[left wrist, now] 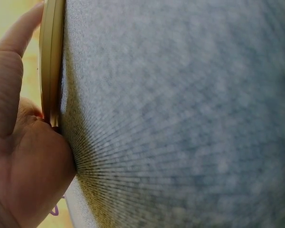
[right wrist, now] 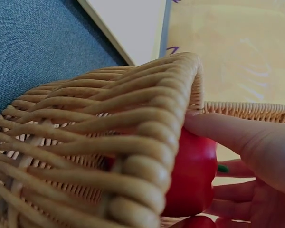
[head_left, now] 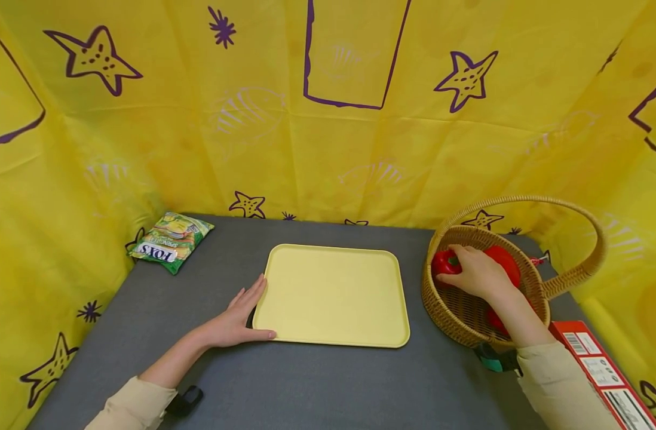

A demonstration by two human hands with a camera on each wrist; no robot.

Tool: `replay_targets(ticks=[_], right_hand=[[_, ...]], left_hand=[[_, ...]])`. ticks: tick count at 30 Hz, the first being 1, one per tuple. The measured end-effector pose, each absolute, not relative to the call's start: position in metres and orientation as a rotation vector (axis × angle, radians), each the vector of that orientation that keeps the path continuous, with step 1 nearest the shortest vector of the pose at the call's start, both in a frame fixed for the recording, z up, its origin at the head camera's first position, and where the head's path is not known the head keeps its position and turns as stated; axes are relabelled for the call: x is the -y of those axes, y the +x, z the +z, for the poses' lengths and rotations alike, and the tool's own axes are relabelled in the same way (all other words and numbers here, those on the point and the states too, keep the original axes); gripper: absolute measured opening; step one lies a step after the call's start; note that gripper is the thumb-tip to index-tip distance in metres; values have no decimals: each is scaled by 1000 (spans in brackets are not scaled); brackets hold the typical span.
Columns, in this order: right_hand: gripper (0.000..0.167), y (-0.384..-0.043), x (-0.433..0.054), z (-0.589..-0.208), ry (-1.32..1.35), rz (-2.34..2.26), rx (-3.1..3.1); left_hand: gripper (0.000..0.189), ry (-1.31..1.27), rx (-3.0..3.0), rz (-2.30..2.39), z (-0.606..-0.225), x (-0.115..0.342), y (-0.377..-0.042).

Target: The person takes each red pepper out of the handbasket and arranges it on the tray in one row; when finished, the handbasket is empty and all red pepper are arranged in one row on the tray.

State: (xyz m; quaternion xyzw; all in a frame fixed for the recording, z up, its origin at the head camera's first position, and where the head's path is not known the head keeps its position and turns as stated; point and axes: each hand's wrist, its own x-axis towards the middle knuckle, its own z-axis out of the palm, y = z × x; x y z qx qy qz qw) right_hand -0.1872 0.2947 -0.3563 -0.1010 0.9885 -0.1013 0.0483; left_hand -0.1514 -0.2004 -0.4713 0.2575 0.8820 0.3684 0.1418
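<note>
My left hand (head_left: 228,322) is at the left end of a pale yellow tray (head_left: 333,298). Its straight fingers lie along the left rim and the thumb touches the near rim. The left wrist view shows the tray's edge (left wrist: 52,61) side-on beside the hand. On the right, my right hand (head_left: 481,275) reaches into a wicker basket (head_left: 431,292) and holds a red bell pepper (head_left: 444,261) with a green stem. In the right wrist view the thumb lies on the bell pepper (right wrist: 192,171), fingers around its stem end, partly hidden by the wicker wall.
Other red produce (head_left: 504,266) lies in the basket, whose tall handle (head_left: 591,233) arches on the far right. A green FOX'S candy bag (head_left: 172,242) sits at the back left. A red box (head_left: 597,364) lies beside my right forearm. Yellow patterned cloth (head_left: 285,137) encloses the grey table.
</note>
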Motion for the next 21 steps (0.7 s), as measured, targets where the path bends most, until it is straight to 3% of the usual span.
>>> replay_targets(ticks=[21], right_hand=[[79, -163, -301, -357, -238, -578, -3211]], left_hand=[[114, 731, -2549, 1063, -472, 200, -151]])
